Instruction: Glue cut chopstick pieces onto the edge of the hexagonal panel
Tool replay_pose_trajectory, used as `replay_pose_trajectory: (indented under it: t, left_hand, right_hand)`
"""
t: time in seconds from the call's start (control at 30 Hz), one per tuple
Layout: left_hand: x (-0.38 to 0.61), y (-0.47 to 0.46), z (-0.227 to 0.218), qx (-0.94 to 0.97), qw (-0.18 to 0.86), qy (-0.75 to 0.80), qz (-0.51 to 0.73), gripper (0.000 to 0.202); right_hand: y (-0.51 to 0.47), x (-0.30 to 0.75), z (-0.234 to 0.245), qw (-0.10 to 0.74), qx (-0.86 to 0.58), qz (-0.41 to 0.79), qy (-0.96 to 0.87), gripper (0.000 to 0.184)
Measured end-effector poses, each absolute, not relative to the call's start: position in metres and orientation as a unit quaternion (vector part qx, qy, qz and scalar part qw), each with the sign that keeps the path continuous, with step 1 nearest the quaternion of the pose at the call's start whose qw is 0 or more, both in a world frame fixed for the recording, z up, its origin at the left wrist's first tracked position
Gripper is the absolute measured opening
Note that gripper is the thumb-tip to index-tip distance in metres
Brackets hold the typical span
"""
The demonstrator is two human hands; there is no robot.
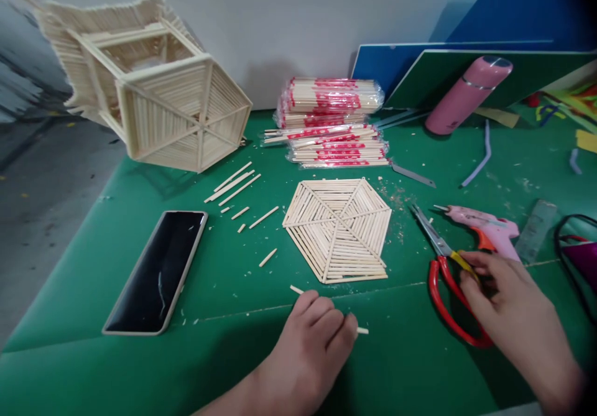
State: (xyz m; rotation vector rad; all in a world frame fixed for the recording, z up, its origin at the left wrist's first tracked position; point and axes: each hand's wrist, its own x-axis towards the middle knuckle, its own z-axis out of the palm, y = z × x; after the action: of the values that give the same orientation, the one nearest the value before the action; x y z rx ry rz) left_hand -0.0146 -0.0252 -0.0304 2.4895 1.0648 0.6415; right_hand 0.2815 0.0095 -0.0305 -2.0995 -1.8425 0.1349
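My left hand (319, 335) is closed around a thin wooden stick (297, 290), whose two ends poke out on either side of the fist. Just beyond it lies a flat hexagonal panel of wooden sticks (338, 229), with spokes meeting at its centre. At the right, my right hand (506, 304) pinches a yellow utility knife (466, 265), mostly covered by the fingers. Under and beside that hand rest red-handled scissors (438, 279), their blades pointing away. Short cut sticks (263, 217) are scattered left of the panel.
A stick-built lantern-like structure (186, 114) stands back left, above a phone (156, 273). Wrapped chopstick bundles (333, 120) lie at the back. A pink glue gun (485, 222), a clear ruler (536, 231), a loose blade (413, 175) and a pink bottle (469, 96) occupy the right.
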Motion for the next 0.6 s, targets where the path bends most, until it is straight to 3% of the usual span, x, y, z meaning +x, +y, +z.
replay_pose_trajectory:
  t: [0.2,0.3,0.43,0.6]
  left_hand:
    - [-0.012,-0.026,-0.031,0.884,0.194,0.364,0.219,0.017]
    - [-0.014,-0.025,-0.032,0.889,0.202,0.347,0.221,0.016]
    - [-0.016,-0.022,-0.031,0.894,0.194,0.328,0.236,0.018]
    - [-0.012,-0.019,-0.029,0.870,0.188,0.356,0.283,0.014]
  right_hand:
    - [0.001,0.300,-0.036,0.117,-0.783,0.122,-0.598,0.021]
    - [0.003,0.293,-0.032,0.106,-0.786,0.089,-0.602,0.027]
    - [0.005,0.277,-0.026,0.136,-0.775,0.037,-0.616,0.035]
    - [0.009,0.271,-0.028,0.176,-0.756,0.040,-0.630,0.030]
